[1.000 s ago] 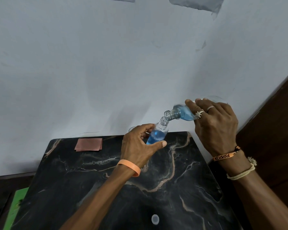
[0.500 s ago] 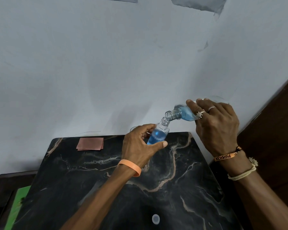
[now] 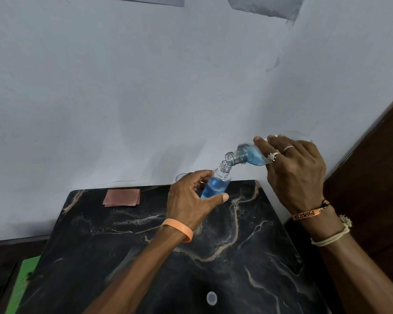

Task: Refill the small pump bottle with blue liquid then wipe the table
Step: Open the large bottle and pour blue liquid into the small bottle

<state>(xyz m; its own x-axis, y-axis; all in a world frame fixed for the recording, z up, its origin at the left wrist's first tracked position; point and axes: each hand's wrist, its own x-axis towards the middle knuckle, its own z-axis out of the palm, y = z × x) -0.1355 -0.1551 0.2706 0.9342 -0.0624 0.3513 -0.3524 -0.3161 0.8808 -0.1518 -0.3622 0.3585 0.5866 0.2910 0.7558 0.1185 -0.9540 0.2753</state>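
Gripping the small pump bottle in the left hand, at the far edge of the table, toward its far right corner; impossible to tell whether resting on the top or lifted off it. Clear plastic, cylindrical, with a threaded neck left uncapped, leaning slightly right, with blue liquid filling most of the body. Thumb stretched straight along the near side, fingers curled round the back. Smooth orange wristband on that wrist.

Clasping a larger clear bottle in the right hand, fingers draped over the top, wrist bent down. Tipped almost level, ribbed open mouth just above the small neck, blue liquid pooled toward the shoulder. Two metal rings on the fingers.

Underneath, a glossy black marble-patterned top with tan and white veins and rounded corners. Lying flat near the far edge, left of the hands: a thin, roughly rectangular pinkish-brown cloth. Close to the near edge: a small round white cap.
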